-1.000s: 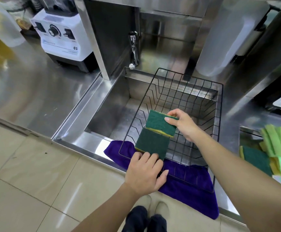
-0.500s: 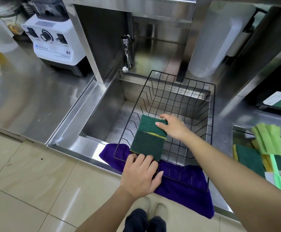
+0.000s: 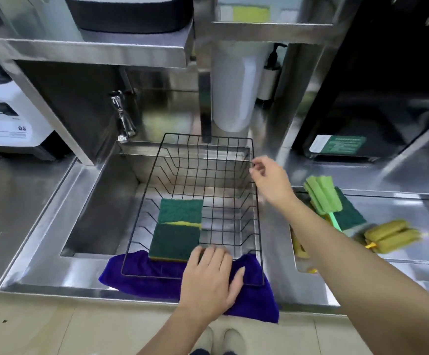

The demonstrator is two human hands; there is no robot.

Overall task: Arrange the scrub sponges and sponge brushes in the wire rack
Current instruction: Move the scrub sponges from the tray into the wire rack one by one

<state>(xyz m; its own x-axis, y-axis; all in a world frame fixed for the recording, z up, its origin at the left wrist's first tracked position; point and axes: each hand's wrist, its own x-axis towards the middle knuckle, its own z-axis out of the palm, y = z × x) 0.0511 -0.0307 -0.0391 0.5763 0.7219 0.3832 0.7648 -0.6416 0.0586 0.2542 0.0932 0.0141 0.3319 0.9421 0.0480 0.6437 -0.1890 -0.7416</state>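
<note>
A black wire rack (image 3: 255, 201) sits over the sink on a purple cloth (image 3: 254, 301). Two green-and-yellow scrub sponges lie in its left half: the far sponge (image 3: 180, 210) and the near sponge (image 3: 173, 242), touching end to end. My left hand (image 3: 212, 280) rests flat on the rack's near edge, just right of the near sponge, holding nothing. My right hand (image 3: 272, 180) hovers at the rack's right rim, fingers loosely apart and empty. A green sponge brush (image 3: 322, 194), a yellow sponge brush (image 3: 390, 235) and another green scrub sponge (image 3: 349, 213) lie in the right-hand tray.
The steel sink (image 3: 101, 213) lies under the rack, with a tap (image 3: 122, 116) at its back left. A white blender base (image 3: 3, 119) stands on the left counter. A white cylinder (image 3: 234, 90) and a pump bottle (image 3: 269, 78) stand behind the rack.
My right hand let go of the far sponge, which now lies flat in the rack, and moved up and right to the rack's rim. The view swung right and up.
</note>
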